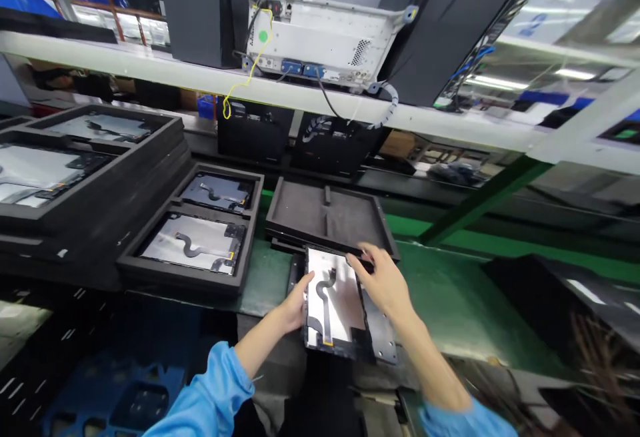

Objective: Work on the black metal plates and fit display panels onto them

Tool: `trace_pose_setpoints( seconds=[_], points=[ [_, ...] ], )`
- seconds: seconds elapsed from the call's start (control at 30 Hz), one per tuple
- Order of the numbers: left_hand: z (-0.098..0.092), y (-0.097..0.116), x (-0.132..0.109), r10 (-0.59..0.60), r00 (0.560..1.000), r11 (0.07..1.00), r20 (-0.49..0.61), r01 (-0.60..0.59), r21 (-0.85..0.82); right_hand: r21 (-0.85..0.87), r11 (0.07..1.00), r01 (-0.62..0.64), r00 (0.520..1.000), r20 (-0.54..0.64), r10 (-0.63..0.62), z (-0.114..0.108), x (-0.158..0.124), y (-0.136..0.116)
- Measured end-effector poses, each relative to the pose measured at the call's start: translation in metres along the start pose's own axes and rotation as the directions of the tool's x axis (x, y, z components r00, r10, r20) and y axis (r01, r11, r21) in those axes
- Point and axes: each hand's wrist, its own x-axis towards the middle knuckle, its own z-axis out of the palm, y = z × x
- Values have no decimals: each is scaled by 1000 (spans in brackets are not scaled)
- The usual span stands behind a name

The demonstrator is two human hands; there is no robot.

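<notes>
A tablet-sized display panel, silver-backed with a dark curved flex cable, is tilted in front of me. My left hand grips its left edge, thumb on the silver face. My right hand is at the panel's upper right corner, fingers bent and apart, slightly blurred; whether the thumb touches the panel I cannot tell. Beneath the panel a grey metal plate with holes shows partly; the panel hides the rest. Just beyond my hands lies a black foam tray with two bare compartments.
Left of my hands, a foam tray holds two similar panels. Stacked foam trays with more panels rise at far left. A white instrument with cables stands on the shelf above the green bench. Dark objects lie at right.
</notes>
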Motion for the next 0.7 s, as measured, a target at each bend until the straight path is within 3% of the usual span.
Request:
trace_pose_setpoints(
  seconds=[0.1, 0.17, 0.23, 0.3, 0.37, 0.43, 0.57, 0.7],
  points=[
    [0, -7, 5, 14, 999, 1000, -40, -15, -28, 159, 943, -294, 956, 59, 288, -19, -64, 41],
    [3, -11, 7, 15, 999, 999, -29, -16, -35, 307, 835, -457, 885, 248, 393, -15, -101, 51],
    [6, -14, 7, 20, 1000, 1000, -2, -20, -19, 445, 700, -559, 822, 412, 395, -7, -121, 47],
    [7, -14, 6, 64, 997, 998, 37, -64, -1, 530, 589, -610, 786, 503, 361, -5, -119, 39],
    [7, -13, 5, 123, 989, 992, 85, -123, 0, 560, 533, -634, 770, 518, 372, -15, -97, 35],
    [5, -10, 3, 159, 980, 987, 123, -162, 14, 562, 533, -633, 774, 472, 422, -34, -61, 38],
    [4, -7, 3, 170, 976, 978, 137, -184, 97, 537, 672, -510, 858, 268, 437, -72, 40, 41],
    [8, -9, 4, 170, 977, 963, 129, -193, 188, 333, 840, -429, 903, 156, 400, -92, 131, 22]
  ],
)
